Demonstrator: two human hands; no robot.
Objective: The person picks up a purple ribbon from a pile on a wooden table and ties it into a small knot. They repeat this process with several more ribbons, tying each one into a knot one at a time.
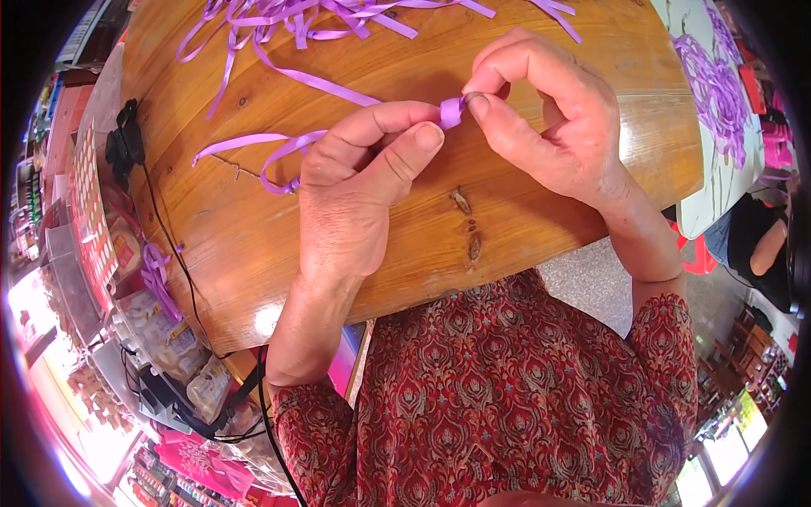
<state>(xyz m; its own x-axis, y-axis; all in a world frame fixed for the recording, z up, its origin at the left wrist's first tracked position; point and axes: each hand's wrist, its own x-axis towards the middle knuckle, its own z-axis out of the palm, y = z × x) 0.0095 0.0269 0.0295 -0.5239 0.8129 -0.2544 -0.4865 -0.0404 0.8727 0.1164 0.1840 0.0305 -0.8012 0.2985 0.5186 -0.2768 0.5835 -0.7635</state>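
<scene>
1. Across the middle of the frame spreads the wooden table (245,279), glossy, honey-brown and knotty.
2. Down at lower centre, a red patterned garment (515,380), soft cloth covered in ornate, repeating motifs.
3. Up at the top, left of centre, a heap of purple ribbons (291,10): flat, narrow, satiny strips, looping and overlapping, cut ends poking out.
4. Over the table at mid-frame, both hands are busy! The left hand (359,160) has thumb and forefinger closed on rolled ribbon; right of centre, the right hand (557,114) pinches the other end, fingertips together.
5. Above centre, between those fingertips, there's the star: a small ribbon loop (451,113), a smooth, snug coil. The step looks like winding or knotting it; the next move, I'd judge, calls for a firm left pinch and a gentle right pull, lest it slip loose.
6. Left of centre, a thin wire-like piece (237,172) lies on the wood, too small to identify.
</scene>
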